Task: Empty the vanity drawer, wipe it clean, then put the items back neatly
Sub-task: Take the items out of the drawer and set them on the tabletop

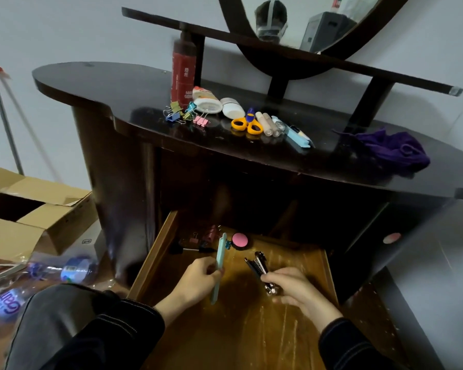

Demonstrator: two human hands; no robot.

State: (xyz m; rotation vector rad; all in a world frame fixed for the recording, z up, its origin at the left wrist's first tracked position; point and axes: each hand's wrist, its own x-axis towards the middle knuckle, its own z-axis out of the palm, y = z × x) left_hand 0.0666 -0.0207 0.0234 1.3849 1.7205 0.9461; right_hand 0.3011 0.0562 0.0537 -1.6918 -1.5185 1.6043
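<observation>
Vanity drawer [241,335] stands pulled out beneath both hands, its scratched wooden floor bare under the wrists. The left hand [198,279] pinches a slim mint-green stick [221,252] between thumb and curled fingers, and the stick stands nearly upright. The right hand [292,287] curls round the lower end of a bundle of dark metal clips [258,264], which points up and away toward the left hand. Just beyond the two hands, between them, a round pink compact [240,239] lies on the drawer floor. Farther beyond the left hand, in the far corner, are pink binder clips [210,232]. Well above both hands, the vanity top [96,84] carries a red bottle [183,73], orange scissors [246,125] and, beyond the right hand, a purple cloth [396,150]. Left of the left hand sits an open cardboard box [24,209].
</observation>
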